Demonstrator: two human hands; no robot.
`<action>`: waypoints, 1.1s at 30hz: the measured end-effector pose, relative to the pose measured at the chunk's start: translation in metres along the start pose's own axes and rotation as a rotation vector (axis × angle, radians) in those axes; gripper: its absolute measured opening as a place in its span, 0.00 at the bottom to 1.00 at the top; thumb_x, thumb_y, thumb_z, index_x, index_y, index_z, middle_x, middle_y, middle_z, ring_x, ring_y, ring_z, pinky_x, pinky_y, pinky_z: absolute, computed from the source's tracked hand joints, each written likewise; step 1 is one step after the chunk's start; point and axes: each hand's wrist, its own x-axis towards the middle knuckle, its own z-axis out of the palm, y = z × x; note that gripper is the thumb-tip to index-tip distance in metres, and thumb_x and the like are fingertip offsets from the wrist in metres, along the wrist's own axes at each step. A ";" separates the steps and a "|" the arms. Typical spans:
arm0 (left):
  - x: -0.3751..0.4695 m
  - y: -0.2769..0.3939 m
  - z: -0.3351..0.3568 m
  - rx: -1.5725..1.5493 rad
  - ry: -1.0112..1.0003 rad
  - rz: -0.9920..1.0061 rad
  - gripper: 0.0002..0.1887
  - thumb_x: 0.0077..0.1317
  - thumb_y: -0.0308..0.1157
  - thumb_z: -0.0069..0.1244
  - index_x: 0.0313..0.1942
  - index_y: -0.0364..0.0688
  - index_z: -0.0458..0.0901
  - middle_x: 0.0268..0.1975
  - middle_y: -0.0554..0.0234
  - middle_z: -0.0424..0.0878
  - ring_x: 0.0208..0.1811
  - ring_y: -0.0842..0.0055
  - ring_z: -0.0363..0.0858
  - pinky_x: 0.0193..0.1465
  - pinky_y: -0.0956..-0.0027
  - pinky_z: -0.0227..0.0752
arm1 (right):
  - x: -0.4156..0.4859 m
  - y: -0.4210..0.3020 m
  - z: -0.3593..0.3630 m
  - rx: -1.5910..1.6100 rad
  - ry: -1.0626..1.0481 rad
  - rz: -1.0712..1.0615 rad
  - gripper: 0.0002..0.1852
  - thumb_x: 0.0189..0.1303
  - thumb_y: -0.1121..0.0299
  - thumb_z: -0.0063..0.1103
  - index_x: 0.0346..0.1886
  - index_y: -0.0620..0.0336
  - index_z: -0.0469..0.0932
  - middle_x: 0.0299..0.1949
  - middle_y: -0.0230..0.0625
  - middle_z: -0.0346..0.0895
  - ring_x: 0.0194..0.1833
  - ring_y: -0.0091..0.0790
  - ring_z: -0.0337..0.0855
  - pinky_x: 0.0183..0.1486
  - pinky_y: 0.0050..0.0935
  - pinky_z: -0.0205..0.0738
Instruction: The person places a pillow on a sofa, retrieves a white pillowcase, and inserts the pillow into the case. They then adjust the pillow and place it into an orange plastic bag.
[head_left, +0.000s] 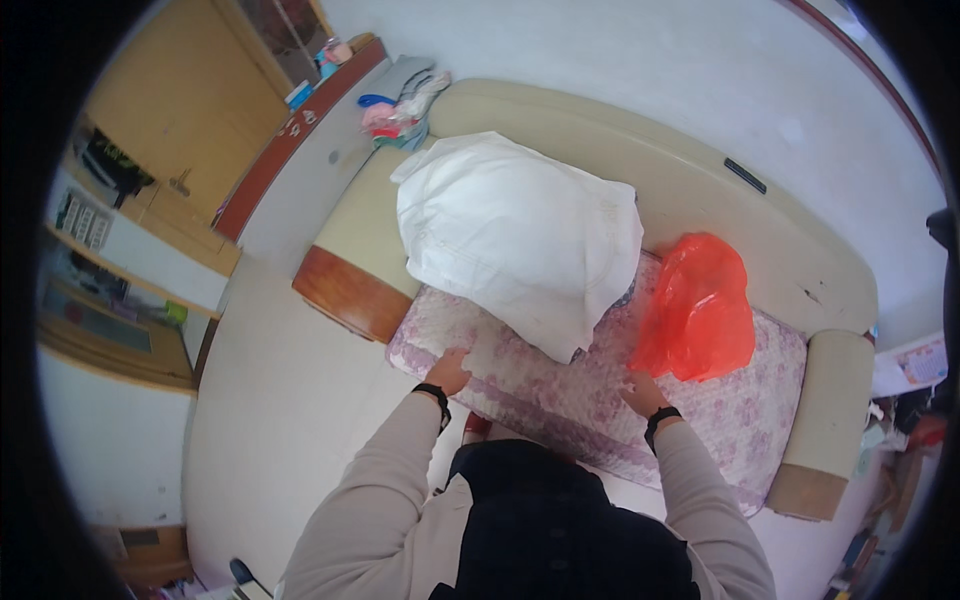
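Note:
My left hand (449, 372) is over the front part of a quilted floral seat cover (517, 382), near its left end. Its fingers are slightly apart, with nothing seen in them. My right hand (643, 394) is over the same cover, just in front of the lower edge of a red plastic bag (701, 307); it too appears to hold nothing. Whether either hand touches the cover is unclear. Between and beyond my hands, a large white fabric sheet or bag (517, 225) lies bulging on the seat, hiding whatever is under it.
The cream sofa (600, 150) has a wood-fronted left arm (352, 292) and a right arm (821, 420). A black remote control (745, 175) rests on the backrest. Folded cloths and bags (401, 112) are piled at the back left corner, beside a low partition with a red-brown top (296, 139).

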 end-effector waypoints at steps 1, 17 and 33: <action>0.011 0.005 -0.004 -0.019 -0.039 0.003 0.31 0.56 0.33 0.55 0.60 0.41 0.66 0.59 0.42 0.67 0.59 0.55 0.69 0.63 0.62 0.64 | -0.001 0.004 0.004 0.003 -0.007 0.016 0.20 0.51 0.62 0.63 0.46 0.63 0.76 0.51 0.55 0.74 0.55 0.53 0.72 0.59 0.43 0.66; 0.144 -0.016 -0.107 0.553 0.381 0.158 0.54 0.40 0.29 0.69 0.69 0.59 0.54 0.71 0.48 0.46 0.70 0.50 0.49 0.68 0.48 0.53 | 0.130 -0.034 -0.039 0.433 0.314 0.193 0.40 0.57 0.52 0.64 0.62 0.73 0.59 0.56 0.52 0.70 0.57 0.43 0.72 0.59 0.34 0.65; 0.186 -0.073 -0.058 0.740 0.729 0.363 0.23 0.48 0.24 0.54 0.47 0.51 0.75 0.46 0.70 0.80 0.55 0.72 0.73 0.62 0.48 0.58 | 0.169 -0.031 0.040 0.415 0.802 -0.333 0.17 0.57 0.74 0.62 0.49 0.66 0.73 0.37 0.31 0.75 0.37 0.23 0.74 0.42 0.23 0.71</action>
